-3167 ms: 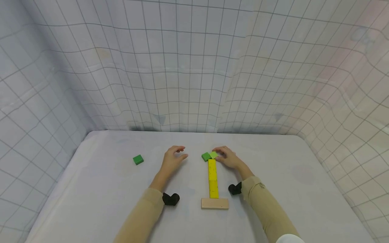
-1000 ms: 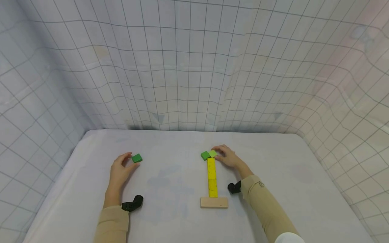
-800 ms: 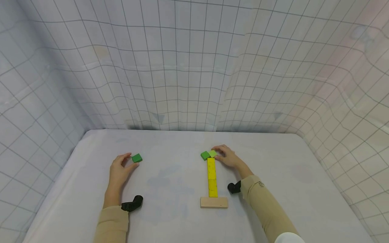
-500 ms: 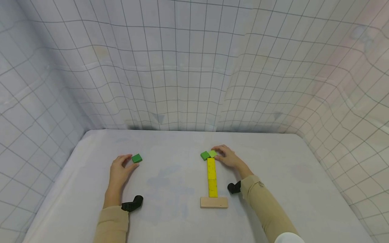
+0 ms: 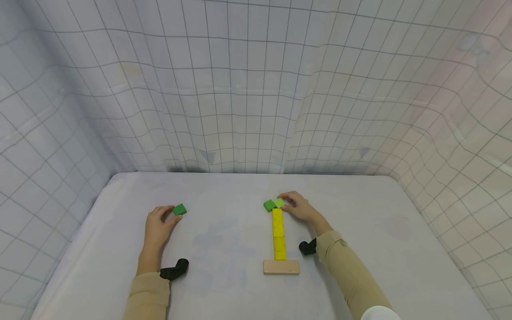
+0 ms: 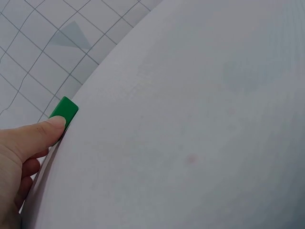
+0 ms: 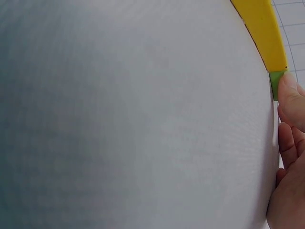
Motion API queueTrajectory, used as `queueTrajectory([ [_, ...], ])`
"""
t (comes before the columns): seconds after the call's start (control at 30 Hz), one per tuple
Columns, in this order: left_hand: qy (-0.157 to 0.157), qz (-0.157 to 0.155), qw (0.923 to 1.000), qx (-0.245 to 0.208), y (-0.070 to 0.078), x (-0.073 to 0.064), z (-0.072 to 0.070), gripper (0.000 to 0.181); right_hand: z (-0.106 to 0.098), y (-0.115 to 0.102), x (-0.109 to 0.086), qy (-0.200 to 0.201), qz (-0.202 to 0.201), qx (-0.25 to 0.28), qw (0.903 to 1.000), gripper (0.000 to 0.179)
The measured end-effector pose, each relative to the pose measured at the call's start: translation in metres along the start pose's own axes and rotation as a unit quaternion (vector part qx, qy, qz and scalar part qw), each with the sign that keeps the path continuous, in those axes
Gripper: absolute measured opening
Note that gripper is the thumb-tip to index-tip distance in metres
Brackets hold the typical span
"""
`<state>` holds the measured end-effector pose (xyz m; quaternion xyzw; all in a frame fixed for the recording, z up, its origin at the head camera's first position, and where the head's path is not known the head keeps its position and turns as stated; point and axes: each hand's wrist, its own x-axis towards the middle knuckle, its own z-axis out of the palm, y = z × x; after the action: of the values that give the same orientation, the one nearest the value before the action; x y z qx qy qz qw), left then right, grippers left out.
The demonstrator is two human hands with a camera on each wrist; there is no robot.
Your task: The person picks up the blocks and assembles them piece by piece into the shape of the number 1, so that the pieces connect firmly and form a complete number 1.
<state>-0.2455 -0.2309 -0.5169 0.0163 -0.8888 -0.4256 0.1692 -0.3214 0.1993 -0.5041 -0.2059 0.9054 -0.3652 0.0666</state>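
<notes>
At the left of the head view my left hand (image 5: 157, 224) pinches a dark green block (image 5: 179, 209) between thumb and fingers. The left wrist view shows the thumb pressed against that dark green block (image 6: 65, 110), with other fingers curled below. Farther right, my right hand (image 5: 300, 207) holds a light green block (image 5: 279, 203) by its edges. A mid-green block (image 5: 270, 205) lies against its left side, turned at an angle. Two yellow blocks (image 5: 278, 233) form a column below the light green block. At the column's near end lies a plain wooden block (image 5: 281, 267), set crosswise.
The blocks lie on a white-covered table (image 5: 224, 289). White cloth with dark grid lines (image 5: 240, 111) hangs behind it and at both sides. Black wrist mounts (image 5: 174, 269) stick out from both sleeves.
My left hand has moved left from beside the column to the dark green block and taken hold of it. My right hand has stayed at the light green block.
</notes>
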Motion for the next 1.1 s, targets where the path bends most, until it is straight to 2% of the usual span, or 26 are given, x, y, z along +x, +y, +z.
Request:
queueTrajectory([
  [0.13,0.001,-0.004,1.0000,0.004,0.000,0.000,0.001,0.041,0.001,0.000,0.000,0.000,0.004,-0.003,1.0000,0.032],
  [0.37,0.006,-0.031,0.9994,-0.014,0.004,-0.002,0.001,0.041,0.000,0.000,0.000,-0.004,0.009,-0.008,0.9999,0.032],
  [0.67,0.027,-0.062,0.9962,-0.054,0.020,-0.002,0.009,0.039,0.001,-0.001,-0.001,-0.004,-0.001,-0.004,1.0000,0.032],
  [0.83,0.020,-0.049,0.9967,-0.062,0.032,0.003,0.022,0.039,0.001,-0.001,-0.002,-0.004,-0.001,-0.001,1.0000,0.032],
  [1.1,-0.012,-0.024,0.9962,-0.082,0.053,0.008,0.046,0.039,0.000,0.002,-0.001,0.000,0.006,-0.005,1.0000,0.032],
])
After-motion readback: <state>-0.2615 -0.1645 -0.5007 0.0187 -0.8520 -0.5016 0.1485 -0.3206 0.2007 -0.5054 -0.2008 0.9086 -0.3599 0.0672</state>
